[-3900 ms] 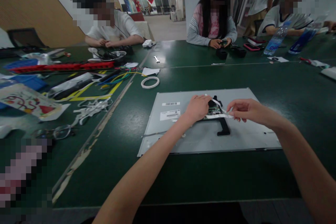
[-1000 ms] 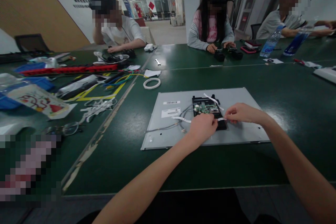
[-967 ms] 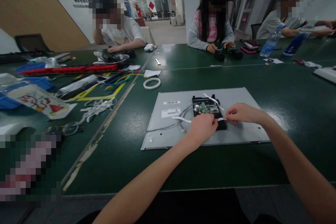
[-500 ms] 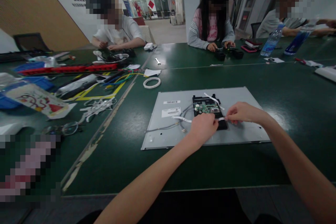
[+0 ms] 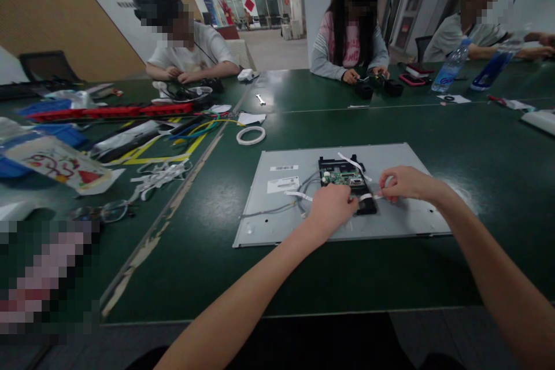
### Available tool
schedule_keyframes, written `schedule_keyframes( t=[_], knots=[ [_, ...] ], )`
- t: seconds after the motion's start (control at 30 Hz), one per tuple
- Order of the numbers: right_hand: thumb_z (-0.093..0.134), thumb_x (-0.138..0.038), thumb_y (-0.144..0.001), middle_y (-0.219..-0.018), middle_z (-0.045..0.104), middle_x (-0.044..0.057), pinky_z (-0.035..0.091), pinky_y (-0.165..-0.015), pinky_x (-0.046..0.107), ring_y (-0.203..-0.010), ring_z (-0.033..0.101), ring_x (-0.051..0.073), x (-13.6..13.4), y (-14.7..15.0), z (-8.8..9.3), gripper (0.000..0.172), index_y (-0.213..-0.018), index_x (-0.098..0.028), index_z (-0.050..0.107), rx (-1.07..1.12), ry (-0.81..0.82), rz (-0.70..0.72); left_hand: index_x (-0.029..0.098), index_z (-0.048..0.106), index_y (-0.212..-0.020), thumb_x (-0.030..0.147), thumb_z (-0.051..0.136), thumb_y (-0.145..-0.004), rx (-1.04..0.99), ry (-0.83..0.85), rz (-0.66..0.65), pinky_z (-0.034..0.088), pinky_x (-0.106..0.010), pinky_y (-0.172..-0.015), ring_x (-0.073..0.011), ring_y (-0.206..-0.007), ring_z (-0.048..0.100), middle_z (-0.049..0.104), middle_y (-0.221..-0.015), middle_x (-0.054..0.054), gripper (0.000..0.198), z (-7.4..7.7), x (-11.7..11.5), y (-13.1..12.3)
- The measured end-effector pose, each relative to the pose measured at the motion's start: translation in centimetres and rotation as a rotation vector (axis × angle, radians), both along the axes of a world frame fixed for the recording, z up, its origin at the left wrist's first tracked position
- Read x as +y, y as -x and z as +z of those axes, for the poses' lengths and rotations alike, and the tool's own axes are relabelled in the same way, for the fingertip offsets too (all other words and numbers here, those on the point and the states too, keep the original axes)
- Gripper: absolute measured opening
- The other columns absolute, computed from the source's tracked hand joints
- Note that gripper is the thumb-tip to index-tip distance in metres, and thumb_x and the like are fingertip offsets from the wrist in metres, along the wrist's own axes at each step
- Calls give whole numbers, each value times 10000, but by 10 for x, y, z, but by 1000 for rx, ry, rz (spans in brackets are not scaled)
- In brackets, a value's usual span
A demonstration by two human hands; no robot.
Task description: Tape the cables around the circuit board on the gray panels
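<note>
A grey metal panel (image 5: pixel 264 208) lies flat before me, with a black bracket (image 5: pixel 369 207) and a green circuit board (image 5: pixel 340 177) at its middle. White tape (image 5: pixel 366 197) runs across the bracket's lower part. My right hand (image 5: pixel 401 183) pinches the tape's right end, just off the bracket. Curled over the bracket's left side, my left hand (image 5: pixel 332 208) has its fingers closed at the tape; the fingertips are partly hidden. Another white strip (image 5: pixel 353 165) slants over the board's upper right. Grey cables (image 5: pixel 277 210) trail leftward from the board.
A tape roll (image 5: pixel 251 136) lies behind the panel, and a wrench (image 5: pixel 261 100) farther back. At left are white cords (image 5: pixel 162 176), glasses (image 5: pixel 115 211) and a printed bag (image 5: pixel 60 165). Several people sit across the table; bottles (image 5: pixel 451 66) stand at the back right.
My right hand has moved slightly right, with more of the white tape showing between it and the bracket. My left hand has shifted a little left.
</note>
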State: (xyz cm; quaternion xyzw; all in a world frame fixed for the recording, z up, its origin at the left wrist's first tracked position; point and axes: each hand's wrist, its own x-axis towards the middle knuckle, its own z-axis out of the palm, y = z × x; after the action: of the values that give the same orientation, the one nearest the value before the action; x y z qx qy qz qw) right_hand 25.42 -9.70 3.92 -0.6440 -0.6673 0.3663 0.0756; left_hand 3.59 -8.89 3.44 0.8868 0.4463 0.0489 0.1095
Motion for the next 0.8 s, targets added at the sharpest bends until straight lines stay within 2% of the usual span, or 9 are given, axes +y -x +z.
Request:
schedule_keyframes(
  t=[0.2, 0.47, 0.57, 0.63, 0.73, 0.8],
  knots=[
    [589, -335, -713, -665, 672, 24, 427, -599, 270, -624, 630, 159, 1, -7, 1, 183, -800, -174, 579, -21, 28, 3, 141, 650, -767, 302, 462, -806, 25, -5, -17, 452, -288, -610, -212, -720, 606, 638, -722, -84, 251, 1, 2, 3],
    [584, -348, -722, -677, 667, 15, 444, -624, 259, -642, 630, 155, 3, -14, -2, 199, -810, -170, 595, -26, 19, 41, 149, 660, -783, 252, 456, -793, 74, -41, -51, 468, -296, -624, -212, -721, 617, 648, -733, -78, 229, 0, 2, 3],
    [558, -336, -747, -671, 660, 12, 446, -660, 271, -652, 623, 156, 4, -13, -4, 179, -816, -178, 608, -99, -72, 24, 146, 663, -785, 251, 458, -796, 83, -48, -63, 472, -302, -629, -213, -717, 617, 650, -732, -83, 231, 0, 2, 4],
    [518, -339, -779, -744, 668, 30, 455, -692, 283, -704, 622, 164, 6, -12, -6, 199, -848, -181, 619, -128, -166, 8, 143, 663, -777, 248, 457, -795, 81, -59, -76, 472, -306, -624, -214, -704, 617, 648, -723, -84, 232, 1, 1, 5],
    [470, -382, -817, -1031, 631, 89, 449, -841, 318, -943, 590, 201, 9, -11, -16, 323, -1018, -170, 608, -153, -404, 9, 138, 662, -773, 239, 459, -790, 75, -85, -85, 472, -312, -628, -217, -698, 617, 644, -709, -87, 228, 1, 1, 5],
    [462, -426, -822, -1248, 509, 135, 378, -970, 369, -1158, 468, 248, 10, -10, -26, 462, -1182, -145, 540, -245, -552, 15, 135, 662, -772, 235, 467, -785, 78, -88, -72, 471, -311, -640, -215, -705, 617, 643, -706, -88, 220, 2, 0, 5]
  ],
)
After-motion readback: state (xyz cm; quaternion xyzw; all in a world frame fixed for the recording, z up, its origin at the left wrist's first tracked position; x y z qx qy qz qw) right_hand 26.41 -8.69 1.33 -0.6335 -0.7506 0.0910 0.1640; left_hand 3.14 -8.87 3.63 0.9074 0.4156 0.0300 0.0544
